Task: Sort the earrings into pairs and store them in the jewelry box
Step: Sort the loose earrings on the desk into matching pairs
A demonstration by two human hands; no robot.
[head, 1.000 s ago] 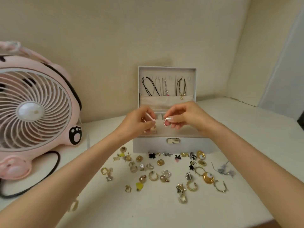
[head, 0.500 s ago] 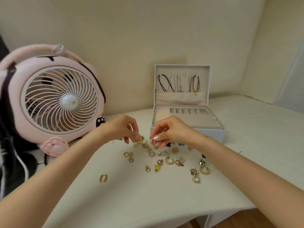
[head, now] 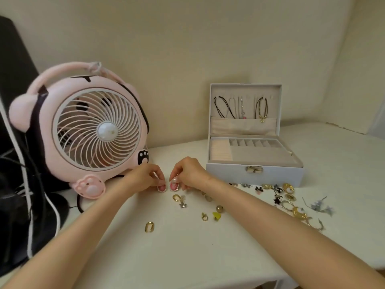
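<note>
The left hand (head: 145,178) is pinching a pink oval earring (head: 161,188) between its curled thumb and fingertips, holding it down at the white table (head: 187,257). The right hand (head: 188,174) is pinching a second pink oval earring (head: 174,186) the same way, its fingers bent narrowly around the top edge. The 2 pink earrings are sitting just beside each other, faces up, in front of the pink fan (head: 91,130) and well to the left of the jewelry box (head: 254,174). I cannot tell whether they are touching.

The jewelry box is standing open near the back of the table, its lid upright and its grey tray of small compartments showing. Black cord necklaces (head: 222,107) are hanging inside the lid.

Loose earrings are lying scattered on the table. A gold oval link earring (head: 149,227) is lying alone nearest the camera between the 2 forearms. Another gold oval earring (head: 176,197) is lying just below the pink pair, touching a silver star earring (head: 183,204). A yellow earring (head: 216,215) and a gold ball earring (head: 219,208) are lying beside the right forearm. Right of that arm, in front of the box, a gold crescent earring (head: 299,213) and a blue-grey flower earring (head: 320,207) are lying among several more.
</note>
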